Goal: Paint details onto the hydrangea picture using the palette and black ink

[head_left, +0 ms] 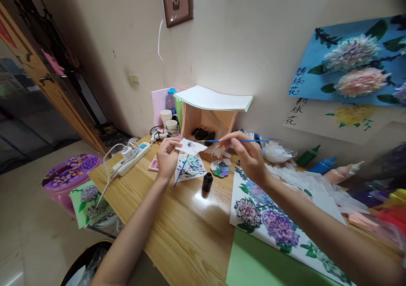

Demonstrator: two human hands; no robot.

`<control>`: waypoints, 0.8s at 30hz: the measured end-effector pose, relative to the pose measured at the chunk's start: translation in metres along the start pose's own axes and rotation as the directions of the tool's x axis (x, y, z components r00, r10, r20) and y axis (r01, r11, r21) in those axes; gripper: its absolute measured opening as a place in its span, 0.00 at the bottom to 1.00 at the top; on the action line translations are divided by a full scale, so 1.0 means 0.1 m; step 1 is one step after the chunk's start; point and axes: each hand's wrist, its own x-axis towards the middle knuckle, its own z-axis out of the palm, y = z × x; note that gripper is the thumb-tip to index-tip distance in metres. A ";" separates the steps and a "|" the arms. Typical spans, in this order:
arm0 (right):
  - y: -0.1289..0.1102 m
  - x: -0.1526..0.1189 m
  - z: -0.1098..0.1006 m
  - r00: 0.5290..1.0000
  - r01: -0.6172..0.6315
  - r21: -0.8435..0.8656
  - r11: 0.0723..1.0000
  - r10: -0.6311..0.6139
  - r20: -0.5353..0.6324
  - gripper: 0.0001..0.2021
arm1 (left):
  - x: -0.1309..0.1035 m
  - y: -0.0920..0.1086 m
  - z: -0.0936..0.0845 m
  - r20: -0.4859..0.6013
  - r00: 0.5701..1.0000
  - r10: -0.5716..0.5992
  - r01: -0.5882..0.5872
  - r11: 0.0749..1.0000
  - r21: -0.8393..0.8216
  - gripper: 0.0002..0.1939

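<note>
My left hand (168,157) pinches the left edge of a small white tissue (195,147) with dark paint marks, raised above the desk. In my right hand (245,151) is a thin blue paintbrush (253,140), held level with its tip at the tissue's upper edge. Below them, a paint-spotted sheet (196,170) has another blue brush (180,172) lying on it. Beside that sheet stand a small black bottle (207,182) and a flower-shaped palette (220,168) with green and purple paint. Under my right forearm lies a painting of flowers (281,227).
A power strip (131,159) lies at the desk's left edge. Paper cups (166,116) and an open box (207,119) stand at the back. To the right are a bowl of tissue (279,151), paint bottles (322,164) and loose tissue strips.
</note>
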 end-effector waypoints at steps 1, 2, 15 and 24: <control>-0.02 -0.03 0.01 0.999 0.030 -0.046 0.998 -0.028 0.044 0.11 | -0.02 0.02 0.01 0.002 1.000 0.014 -0.014 0.997 -0.080 0.06; -0.03 -0.05 0.01 0.995 0.067 -0.093 0.993 -0.059 0.084 0.11 | -0.04 0.04 0.02 0.005 1.000 0.020 -0.019 0.988 -0.153 0.06; -0.01 -0.08 0.06 0.931 0.305 -0.291 0.907 -0.220 0.290 0.12 | -0.21 0.16 0.21 0.438 0.708 -0.555 0.706 0.570 -0.420 0.21; 0.16 0.11 0.08 0.967 -0.159 -0.078 0.984 0.172 0.191 0.12 | -0.14 0.17 0.08 0.459 0.692 -0.557 0.712 0.632 -0.307 0.18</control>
